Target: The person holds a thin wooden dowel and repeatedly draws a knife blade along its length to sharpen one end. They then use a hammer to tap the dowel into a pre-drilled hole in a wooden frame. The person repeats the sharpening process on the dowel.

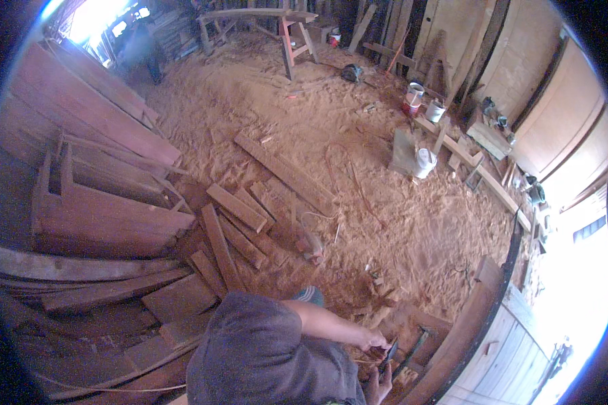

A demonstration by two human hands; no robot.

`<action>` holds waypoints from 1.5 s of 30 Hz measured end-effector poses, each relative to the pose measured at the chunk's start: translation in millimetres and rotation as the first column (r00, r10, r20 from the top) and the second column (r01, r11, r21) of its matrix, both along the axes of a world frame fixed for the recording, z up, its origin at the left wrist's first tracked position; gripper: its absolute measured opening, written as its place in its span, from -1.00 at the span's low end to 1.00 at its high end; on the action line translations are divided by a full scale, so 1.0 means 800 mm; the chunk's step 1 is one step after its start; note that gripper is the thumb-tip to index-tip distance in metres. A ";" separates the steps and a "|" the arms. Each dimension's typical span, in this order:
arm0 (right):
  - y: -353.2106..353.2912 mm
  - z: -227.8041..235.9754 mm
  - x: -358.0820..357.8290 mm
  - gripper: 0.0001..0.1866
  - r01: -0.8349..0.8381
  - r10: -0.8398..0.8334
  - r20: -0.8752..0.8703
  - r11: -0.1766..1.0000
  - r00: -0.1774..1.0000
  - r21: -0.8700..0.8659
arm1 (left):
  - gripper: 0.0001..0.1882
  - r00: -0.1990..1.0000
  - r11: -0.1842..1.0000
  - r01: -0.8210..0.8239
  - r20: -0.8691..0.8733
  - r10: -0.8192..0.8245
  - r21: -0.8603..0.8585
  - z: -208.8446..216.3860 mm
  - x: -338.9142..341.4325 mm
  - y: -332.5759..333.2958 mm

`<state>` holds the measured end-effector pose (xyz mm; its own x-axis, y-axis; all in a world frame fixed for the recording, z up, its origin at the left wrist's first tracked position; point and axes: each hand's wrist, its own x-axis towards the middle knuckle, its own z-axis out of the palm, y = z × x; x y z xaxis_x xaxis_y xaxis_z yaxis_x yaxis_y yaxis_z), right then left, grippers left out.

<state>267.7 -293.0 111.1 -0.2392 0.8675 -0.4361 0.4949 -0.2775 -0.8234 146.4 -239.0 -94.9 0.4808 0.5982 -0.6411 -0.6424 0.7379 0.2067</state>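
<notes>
My left forearm reaches across to the lower right, and my left hand [373,340] is closed, its fingers bunched at a small dark object [392,350] whose kind I cannot make out. Just below, my right hand [380,387] has its fingers curled round the lower part of that same dark object. Both hands are close together, low in front of me. Beside them lies a long dark tool-like piece [420,340] among wood scraps. What sits between my left fingertips is too small to tell.
Sawdust covers the floor [412,229]. Loose boards [223,250] lie to the left near a wooden frame [108,209]. A thick beam [459,331] runs along the right. Buckets [425,163] and leaning panels [446,40] stand farther off; a sawhorse [287,47] is at the back.
</notes>
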 end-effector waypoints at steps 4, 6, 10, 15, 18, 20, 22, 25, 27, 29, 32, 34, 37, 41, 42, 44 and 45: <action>0.005 0.017 -0.024 -0.56 0.051 -0.044 -0.086 0.996 0.995 0.077 | -0.84 0.918 0.546 0.215 -0.358 0.169 0.810 -0.048 -0.015 -0.012; 0.023 0.010 -0.021 -0.53 0.012 -0.013 0.031 0.999 0.999 0.046 | -0.84 0.782 0.125 0.507 -0.516 0.349 0.853 -0.033 -0.049 -0.008; 0.004 0.031 -0.018 -0.55 0.148 -0.158 0.316 0.987 0.936 0.055 | -0.65 0.949 0.897 0.308 -0.159 -0.270 0.316 -0.003 -0.065 -0.019; -0.043 0.057 -0.018 -0.55 0.188 -0.220 0.333 0.974 0.917 0.127 | -0.78 1.000 0.995 0.025 0.012 -0.024 -0.095 0.058 -0.055 -0.037; -0.035 0.053 -0.038 -0.55 0.238 -0.255 0.370 0.967 0.894 0.091 | -0.77 0.997 0.994 0.062 0.049 -0.058 -0.087 0.050 -0.070 -0.033; -0.028 0.060 -0.043 -0.55 0.265 -0.275 0.328 0.961 0.904 0.076 | -0.76 0.996 0.994 0.076 0.060 -0.071 -0.084 0.060 -0.077 -0.031; -0.026 0.066 -0.047 -0.54 0.287 -0.275 0.313 0.958 0.909 0.010 | -0.76 0.995 0.994 0.078 0.060 -0.073 -0.082 0.067 -0.084 -0.032; -0.040 0.077 -0.041 -0.56 0.165 -0.196 0.391 0.980 0.899 0.110 | -0.77 0.999 0.995 0.041 -0.007 -0.042 -0.087 0.072 -0.084 -0.031; -0.037 0.076 -0.042 -0.56 0.193 -0.217 0.406 0.976 0.888 0.100 | -0.78 0.998 0.996 0.041 -0.045 -0.045 -0.078 0.077 -0.081 -0.031; -0.022 0.075 -0.050 -0.56 0.204 -0.217 0.467 0.976 0.857 0.080 | -0.79 0.997 0.996 0.046 -0.057 -0.050 -0.078 0.078 -0.079 -0.035; -0.017 0.083 -0.052 -0.56 0.279 -0.236 0.434 0.960 0.870 -0.037 | -0.79 0.998 0.997 0.025 -0.050 -0.029 -0.067 0.078 -0.079 -0.034; -0.026 0.076 -0.048 -0.56 0.210 -0.212 0.429 0.976 0.878 0.052 | -0.79 0.999 0.998 -0.021 -0.026 0.020 -0.052 0.080 -0.074 -0.029; -0.029 0.053 -0.055 -0.55 0.150 -0.227 0.476 0.969 0.849 0.194 | -0.78 0.995 0.998 0.029 -0.097 -0.033 -0.051 0.087 -0.072 -0.028; 0.005 0.065 -0.068 -0.56 0.312 -0.279 0.446 0.950 0.850 0.001 | -0.77 0.996 0.997 0.044 -0.071 -0.048 -0.062 0.076 -0.075 -0.027; -0.006 0.070 -0.067 -0.56 0.262 -0.259 0.441 0.963 0.859 0.056 | -0.77 0.996 0.996 0.046 -0.067 -0.051 -0.080 0.074 -0.077 -0.032; -0.036 0.069 -0.060 -0.56 0.157 -0.221 0.432 0.971 0.874 0.180 | -0.77 0.997 0.997 0.045 -0.063 -0.049 -0.058 0.071 -0.074 -0.020; -0.033 0.053 -0.059 -0.55 0.128 -0.235 0.441 0.957 0.866 0.259 | -0.77 0.997 0.999 0.045 -0.067 -0.047 -0.029 0.069 -0.074 -0.014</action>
<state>220.8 -319.6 153.8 0.1143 0.9600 -0.2558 0.7912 -0.2436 -0.5609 86.8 -250.0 -39.5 0.4622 0.5581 -0.6892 -0.5927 0.7725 0.2280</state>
